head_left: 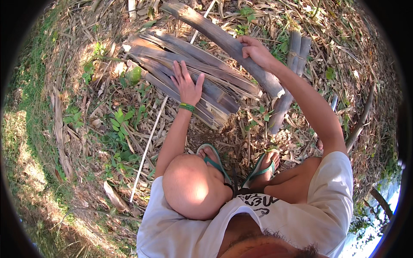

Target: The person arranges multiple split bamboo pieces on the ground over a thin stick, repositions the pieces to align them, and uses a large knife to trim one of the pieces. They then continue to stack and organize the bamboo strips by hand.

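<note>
Lying beneath spread left hand [187, 86]: split bamboo pile [215, 89]; right hand [254, 51]: grasping bamboo pole [223, 39] beside pile

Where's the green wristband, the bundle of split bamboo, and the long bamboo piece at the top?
Green wristband [187, 107]: head view, its middle.
Bundle of split bamboo [217, 80]: head view, a strip near its middle.
Long bamboo piece [218, 35]: head view, its middle.
</note>
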The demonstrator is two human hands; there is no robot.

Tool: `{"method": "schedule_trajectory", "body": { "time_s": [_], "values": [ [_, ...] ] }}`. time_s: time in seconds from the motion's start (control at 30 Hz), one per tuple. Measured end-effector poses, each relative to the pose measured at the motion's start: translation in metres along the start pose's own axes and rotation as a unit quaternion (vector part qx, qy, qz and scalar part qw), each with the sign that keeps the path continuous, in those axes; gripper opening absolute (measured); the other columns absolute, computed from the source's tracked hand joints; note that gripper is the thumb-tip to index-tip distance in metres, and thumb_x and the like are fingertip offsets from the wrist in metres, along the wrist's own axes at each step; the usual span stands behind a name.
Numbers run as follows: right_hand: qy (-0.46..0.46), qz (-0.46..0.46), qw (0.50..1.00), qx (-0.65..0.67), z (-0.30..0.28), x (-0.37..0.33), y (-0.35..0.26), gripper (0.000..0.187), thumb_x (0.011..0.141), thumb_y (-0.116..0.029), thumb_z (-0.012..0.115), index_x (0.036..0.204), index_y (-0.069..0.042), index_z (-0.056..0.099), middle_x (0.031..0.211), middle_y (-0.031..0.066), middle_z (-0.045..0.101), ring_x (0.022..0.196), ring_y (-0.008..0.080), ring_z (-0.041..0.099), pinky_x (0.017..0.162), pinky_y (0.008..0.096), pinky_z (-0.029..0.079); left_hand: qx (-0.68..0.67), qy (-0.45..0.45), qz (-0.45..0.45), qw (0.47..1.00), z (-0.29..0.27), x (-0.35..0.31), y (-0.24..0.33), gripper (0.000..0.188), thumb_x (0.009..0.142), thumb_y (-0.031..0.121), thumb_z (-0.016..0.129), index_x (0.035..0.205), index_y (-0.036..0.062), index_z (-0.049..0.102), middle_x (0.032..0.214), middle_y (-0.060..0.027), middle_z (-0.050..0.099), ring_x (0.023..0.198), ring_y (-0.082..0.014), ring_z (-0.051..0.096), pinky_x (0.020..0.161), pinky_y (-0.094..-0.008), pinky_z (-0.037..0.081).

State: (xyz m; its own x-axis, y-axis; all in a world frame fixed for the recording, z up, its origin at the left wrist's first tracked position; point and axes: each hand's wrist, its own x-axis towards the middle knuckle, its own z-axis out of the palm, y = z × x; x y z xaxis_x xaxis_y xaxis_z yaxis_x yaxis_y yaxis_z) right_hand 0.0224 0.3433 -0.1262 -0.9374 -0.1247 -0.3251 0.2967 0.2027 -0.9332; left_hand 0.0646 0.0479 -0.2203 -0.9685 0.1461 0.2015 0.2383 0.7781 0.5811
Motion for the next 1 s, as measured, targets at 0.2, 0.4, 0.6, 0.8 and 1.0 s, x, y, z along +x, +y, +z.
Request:
{"method": "schedule_trajectory", "body": {
  "time_s": [0.2, 0.4, 0.6, 0.8, 1.0],
  "values": [
    [-0.058, -0.056, 0.974, -0.212, 0.081, 0.078, 0.034, 0.063, 0.092, -0.032, 0.052, 0.149, -0.007, 0.046, 0.144, 0.0217, 0.052, 0.133, 0.0353, 0.049, 0.113, 0.0403, 0.039, -0.050, 0.139, 0.019, 0.989, -0.007, 0.027, 0.001, 0.081, 0.097, 0.041, 0.064, 0.157, 0.0035, 0.025, 0.161, -0.0265, 0.022, 0.147, -0.0484, 0.023, 0.118, -0.0597, 0.021],
    [-0.080, -0.061, 0.970, -0.222, 0.112, 0.080, 0.065, 0.073, 0.103, -0.050, 0.039, 0.158, -0.005, 0.026, 0.164, 0.0216, 0.024, 0.150, 0.0427, 0.024, 0.124, 0.0438, 0.024, 0.067, 0.057, 0.128, 0.988, -0.012, 0.063, 0.000, 0.066, 0.100, 0.048, 0.056, 0.155, 0.0154, 0.040, 0.163, -0.0139, 0.029, 0.151, -0.0440, 0.021, 0.118, -0.0642, 0.015],
    [-0.016, -0.119, 0.937, -0.329, 0.043, 0.022, 0.035, 0.050, 0.099, -0.039, 0.048, 0.127, 0.001, 0.059, 0.134, 0.0274, 0.053, 0.129, 0.0418, 0.052, 0.108, 0.0486, 0.043, 0.197, -0.062, 0.098, 0.973, -0.001, 0.072, -0.004, 0.069, 0.094, 0.059, 0.058, 0.151, 0.0229, 0.046, 0.165, -0.0089, 0.029, 0.154, -0.0345, 0.017, 0.117, -0.0713, 0.005],
    [0.069, 0.213, 0.795, -0.563, -0.097, -0.061, 0.079, 0.063, 0.094, -0.049, 0.061, 0.128, 0.003, 0.053, 0.117, 0.0309, 0.064, 0.116, 0.0450, 0.062, 0.096, 0.0529, 0.050, 0.186, -0.051, 0.126, 0.973, 0.002, 0.071, -0.006, 0.070, 0.093, 0.062, 0.058, 0.151, 0.0228, 0.046, 0.166, -0.0082, 0.026, 0.155, -0.0349, 0.016, 0.116, -0.0727, 0.005],
    [0.126, 0.235, 0.835, -0.482, -0.100, -0.100, 0.125, 0.076, 0.083, -0.046, 0.077, 0.124, 0.003, 0.034, 0.101, 0.0305, 0.067, 0.097, 0.0463, 0.068, 0.083, 0.0527, 0.055, 0.194, -0.050, 0.120, 0.972, 0.001, 0.071, -0.016, 0.075, 0.092, 0.065, 0.057, 0.153, 0.0226, 0.043, 0.167, -0.0094, 0.023, 0.154, -0.0388, 0.014, 0.115, -0.0731, 0.004]
  ]
}}
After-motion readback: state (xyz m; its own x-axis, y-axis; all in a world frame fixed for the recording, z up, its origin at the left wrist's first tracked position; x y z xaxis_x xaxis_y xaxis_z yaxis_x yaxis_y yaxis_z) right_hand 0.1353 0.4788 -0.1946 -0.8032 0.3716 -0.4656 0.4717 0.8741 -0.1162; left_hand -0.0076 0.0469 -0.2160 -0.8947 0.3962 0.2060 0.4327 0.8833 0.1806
